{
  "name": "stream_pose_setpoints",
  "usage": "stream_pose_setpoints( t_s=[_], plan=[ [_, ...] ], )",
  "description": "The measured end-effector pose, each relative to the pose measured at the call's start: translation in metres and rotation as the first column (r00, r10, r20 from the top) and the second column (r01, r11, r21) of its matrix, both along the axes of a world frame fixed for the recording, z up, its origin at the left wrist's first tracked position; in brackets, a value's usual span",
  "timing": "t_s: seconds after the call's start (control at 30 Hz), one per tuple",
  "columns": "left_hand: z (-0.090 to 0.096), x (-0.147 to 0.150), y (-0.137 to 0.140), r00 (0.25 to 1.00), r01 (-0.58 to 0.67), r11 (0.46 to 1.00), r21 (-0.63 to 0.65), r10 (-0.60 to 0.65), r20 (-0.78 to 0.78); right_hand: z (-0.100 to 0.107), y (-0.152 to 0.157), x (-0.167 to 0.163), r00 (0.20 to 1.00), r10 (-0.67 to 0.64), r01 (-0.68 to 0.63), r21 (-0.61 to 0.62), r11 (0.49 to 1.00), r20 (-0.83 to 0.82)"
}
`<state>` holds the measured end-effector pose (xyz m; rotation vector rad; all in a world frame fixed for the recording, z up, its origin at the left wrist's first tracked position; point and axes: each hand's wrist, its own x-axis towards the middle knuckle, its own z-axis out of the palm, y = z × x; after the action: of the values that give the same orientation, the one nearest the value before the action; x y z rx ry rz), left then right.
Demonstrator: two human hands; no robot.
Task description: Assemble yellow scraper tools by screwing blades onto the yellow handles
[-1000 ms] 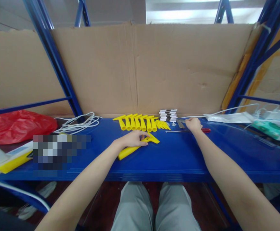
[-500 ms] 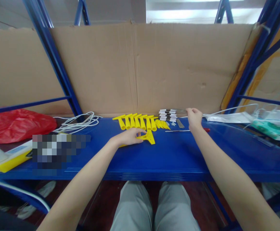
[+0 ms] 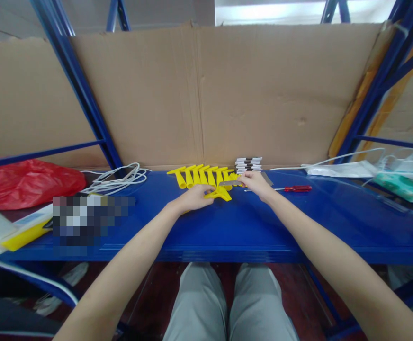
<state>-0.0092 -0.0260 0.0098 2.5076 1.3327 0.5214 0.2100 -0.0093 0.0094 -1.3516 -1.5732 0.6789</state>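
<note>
Both forearms [image 3: 135,253] are slanting in over the table's [image 3: 242,232] near edge and converging; the left hand [image 3: 196,198] is curling its fingers round a yellow handle [image 3: 222,193], its flared head pointing toward the right edge, the piece sitting nearer the far edge than the near, and the right hand [image 3: 258,183] is pinching a flat metal blade [image 3: 229,183] in narrowed fingers, aiming it left beside that head, touching or not I cannot tell

Trousers [image 3: 200,305] at six o'clock: pale grey, plain, softly creased cloth. Left forearm [image 3: 131,258], seven o'clock, bare. Right forearm [image 3: 322,251], four o'clock, likewise. Left hand [image 3: 193,198], right hand [image 3: 258,184]: bare.
</note>
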Motion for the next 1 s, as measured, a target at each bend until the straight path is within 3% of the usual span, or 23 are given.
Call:
stream_pose_setpoints(
  t_s=[0.17,0.4,0.57,0.77,1.0],
  plan=[
    [0.001,-0.001,0.0,1.0,-0.015,1.0,-0.006,0.015,0.027,0.005,-0.009,0.003,0.984,0.168,-0.161,-0.107,0.981,0.064],
    [0.003,0.001,-0.001,1.0,-0.019,0.997,0.077,0.02,-0.01,0.005,-0.016,0.002,0.913,0.407,-0.372,-0.347,0.861,0.028],
    [0.003,0.003,-0.003,0.998,-0.022,0.995,0.101,0.027,-0.05,0.002,-0.015,0.002,0.893,0.446,-0.429,-0.408,0.806,-0.059],
    [0.002,0.003,-0.002,0.997,0.015,0.995,0.098,-0.007,-0.083,0.006,-0.015,0.007,0.914,0.394,-0.403,-0.348,0.846,-0.1],
    [0.001,0.003,-0.002,0.997,0.034,0.994,0.107,-0.026,-0.079,0.006,-0.017,0.006,0.872,0.476,-0.473,-0.441,0.763,-0.111]
  ],
)
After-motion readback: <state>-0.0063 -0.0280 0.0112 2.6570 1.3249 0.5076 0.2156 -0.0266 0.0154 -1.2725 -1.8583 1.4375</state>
